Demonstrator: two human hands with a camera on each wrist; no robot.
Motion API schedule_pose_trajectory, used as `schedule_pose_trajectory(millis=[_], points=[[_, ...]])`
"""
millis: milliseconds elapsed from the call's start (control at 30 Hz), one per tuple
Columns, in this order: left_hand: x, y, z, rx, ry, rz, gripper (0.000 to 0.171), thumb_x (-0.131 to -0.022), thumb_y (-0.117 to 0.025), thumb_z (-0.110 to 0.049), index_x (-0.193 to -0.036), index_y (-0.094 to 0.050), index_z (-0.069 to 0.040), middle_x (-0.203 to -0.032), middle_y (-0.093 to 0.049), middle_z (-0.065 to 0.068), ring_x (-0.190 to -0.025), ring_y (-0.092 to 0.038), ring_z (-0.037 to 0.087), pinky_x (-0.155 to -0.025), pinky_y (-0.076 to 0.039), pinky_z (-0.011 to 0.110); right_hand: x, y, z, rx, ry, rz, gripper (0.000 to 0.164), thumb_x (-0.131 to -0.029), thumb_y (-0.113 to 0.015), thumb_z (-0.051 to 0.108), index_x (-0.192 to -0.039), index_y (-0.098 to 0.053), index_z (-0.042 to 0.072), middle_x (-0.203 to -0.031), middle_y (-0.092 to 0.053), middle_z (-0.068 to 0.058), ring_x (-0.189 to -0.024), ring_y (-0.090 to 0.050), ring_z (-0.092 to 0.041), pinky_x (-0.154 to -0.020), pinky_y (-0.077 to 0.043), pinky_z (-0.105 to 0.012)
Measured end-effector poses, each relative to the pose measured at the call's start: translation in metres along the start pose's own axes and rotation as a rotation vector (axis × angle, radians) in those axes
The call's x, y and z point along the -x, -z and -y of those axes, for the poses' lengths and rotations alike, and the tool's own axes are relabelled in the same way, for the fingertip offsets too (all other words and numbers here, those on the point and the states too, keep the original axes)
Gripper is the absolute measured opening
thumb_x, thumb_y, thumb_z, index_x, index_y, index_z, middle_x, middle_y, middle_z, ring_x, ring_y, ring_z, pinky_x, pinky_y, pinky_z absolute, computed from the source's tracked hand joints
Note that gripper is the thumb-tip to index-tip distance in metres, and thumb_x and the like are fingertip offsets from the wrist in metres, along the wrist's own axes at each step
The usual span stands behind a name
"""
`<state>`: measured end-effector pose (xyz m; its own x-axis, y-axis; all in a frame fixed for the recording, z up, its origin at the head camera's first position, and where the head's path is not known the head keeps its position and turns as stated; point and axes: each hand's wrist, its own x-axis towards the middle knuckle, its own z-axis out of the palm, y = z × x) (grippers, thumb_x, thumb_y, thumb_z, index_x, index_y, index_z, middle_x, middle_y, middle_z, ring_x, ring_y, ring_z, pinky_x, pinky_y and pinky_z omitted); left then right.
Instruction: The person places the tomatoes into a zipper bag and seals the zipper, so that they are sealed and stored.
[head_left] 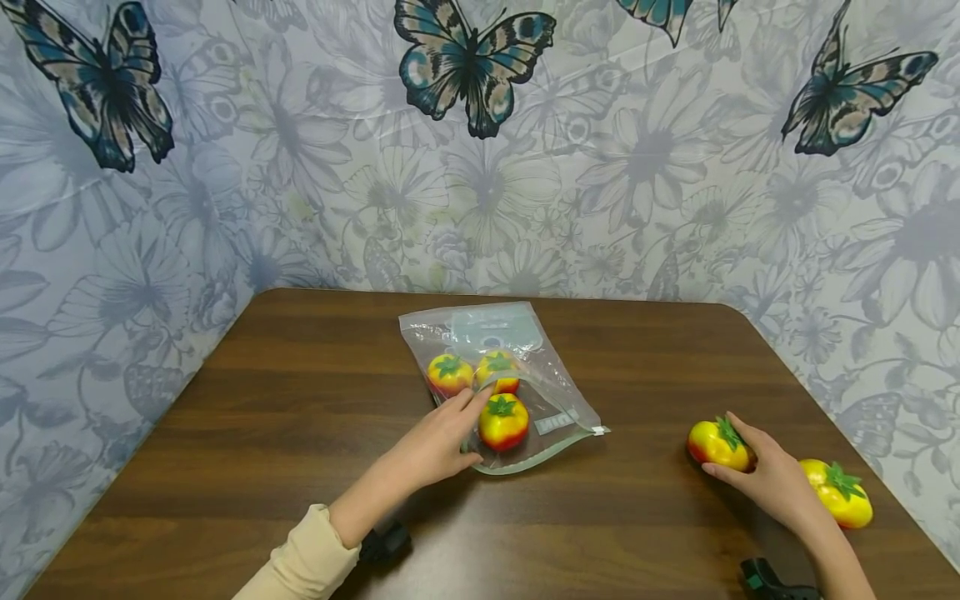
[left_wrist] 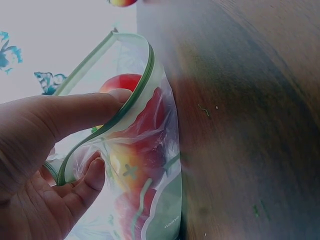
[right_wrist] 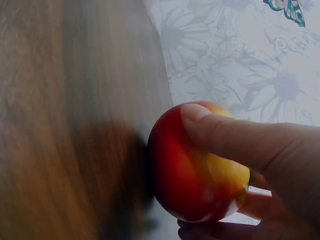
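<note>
A clear zip bag lies in the middle of the table with three yellow-and-red tomatoes in it, one tomato nearest its mouth. My left hand holds the bag by its open mouth. In the left wrist view the thumb lies over the green zip edge, fingers below it. Over at the right, my right hand grips another tomato with a green leafy top. The right wrist view shows the thumb on its red side; the other fingers are partly hidden behind it.
More yellow tomato surface shows just behind the right hand, partly covered by it; whether one or two, I cannot tell. The brown wooden table ends at a wall covering with butterflies. Dark wrist devices sit under both wrists.
</note>
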<state>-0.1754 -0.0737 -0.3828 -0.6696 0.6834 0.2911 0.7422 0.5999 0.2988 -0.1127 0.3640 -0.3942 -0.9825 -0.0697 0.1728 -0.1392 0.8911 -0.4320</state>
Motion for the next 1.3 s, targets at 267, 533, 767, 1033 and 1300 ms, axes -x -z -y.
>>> schedule_pose_trajectory(millis=[267, 533, 767, 1033, 1300], points=[[0.001, -0.001, 0.001, -0.01, -0.001, -0.001, 0.093, -0.065, -0.087, -0.014, -0.141, -0.034, 0.002, -0.11, -0.048, 0.008, -0.097, -0.051, 0.021, -0.086, -0.047, 0.031, 0.0, -0.003, 0.006, -0.007, 0.009, -0.004, 0.079, -0.079, -0.076, 0.029, -0.135, -0.038, -0.012, -0.12, -0.043, -0.039, -0.106, -0.042, -0.054, -0.081, -0.035, -0.066], [0.0, -0.002, 0.001, -0.007, 0.007, 0.005, 0.094, -0.066, -0.086, -0.014, -0.141, -0.033, 0.001, -0.112, -0.048, 0.009, -0.1, -0.051, 0.022, -0.089, -0.045, 0.032, -0.001, -0.005, 0.017, -0.026, 0.008, 0.02, 0.079, -0.083, -0.072, 0.03, -0.139, -0.034, -0.009, -0.121, -0.041, -0.039, -0.105, -0.043, -0.054, -0.08, -0.036, -0.066], [0.0, -0.003, 0.001, -0.012, 0.0, 0.005, 0.093, -0.066, -0.086, -0.014, -0.141, -0.034, 0.002, -0.111, -0.047, 0.009, -0.099, -0.051, 0.022, -0.088, -0.045, 0.032, -0.004, -0.005, 0.035, -0.045, 0.035, 0.021, 0.077, -0.084, -0.071, 0.031, -0.141, -0.034, -0.005, -0.121, -0.043, -0.035, -0.101, -0.048, -0.048, -0.079, -0.042, -0.061], [-0.002, -0.001, 0.001, 0.007, 0.021, 0.032, 0.092, -0.068, -0.086, -0.015, -0.142, -0.033, 0.001, -0.117, -0.047, 0.014, -0.106, -0.051, 0.026, -0.09, -0.045, 0.035, -0.006, -0.005, 0.061, -0.074, 0.101, 0.004, 0.074, -0.082, -0.073, 0.029, -0.142, -0.038, 0.004, -0.122, -0.045, -0.025, -0.095, -0.054, -0.035, -0.067, -0.052, -0.035], [-0.002, 0.001, 0.001, 0.018, 0.025, 0.039, 0.092, -0.068, -0.085, -0.015, -0.142, -0.032, 0.001, -0.122, -0.047, 0.017, -0.109, -0.05, 0.029, -0.092, -0.043, 0.036, -0.006, -0.006, 0.084, -0.1, 0.161, -0.011, 0.073, -0.08, -0.076, 0.027, -0.142, -0.041, 0.011, -0.123, -0.047, -0.017, -0.096, -0.055, -0.031, -0.07, -0.052, -0.031]])
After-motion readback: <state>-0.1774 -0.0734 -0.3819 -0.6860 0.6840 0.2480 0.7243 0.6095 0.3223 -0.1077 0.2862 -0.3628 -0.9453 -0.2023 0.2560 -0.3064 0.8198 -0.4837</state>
